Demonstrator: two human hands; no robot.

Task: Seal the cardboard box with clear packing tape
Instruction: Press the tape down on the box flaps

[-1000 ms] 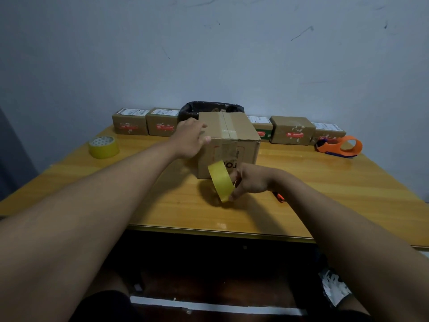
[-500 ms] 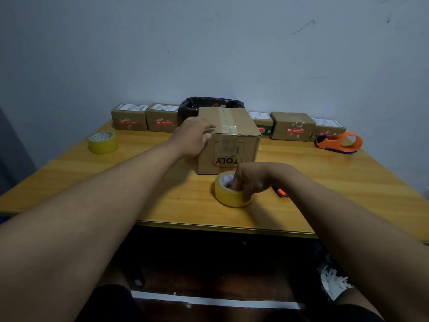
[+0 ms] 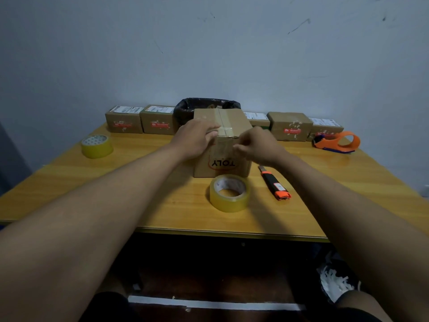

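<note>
Cardboard box mid-table, tape strip already running along top seam. Our left hand lies flat on box's top left edge, fingers spread, gripping nothing. Our right hand sits against front upper edge, fingertips pinched together, can't tell if on tape end. Clear tape roll lies flat just in front of box, untouched. Orange-black box cutter beside it.

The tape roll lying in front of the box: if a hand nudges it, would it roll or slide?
The tape roll lies flat on its side on the table, so it would likely slide, not roll. Its hollow core suggests it is fairly light. Stood on edge, it would probably roll.
</note>
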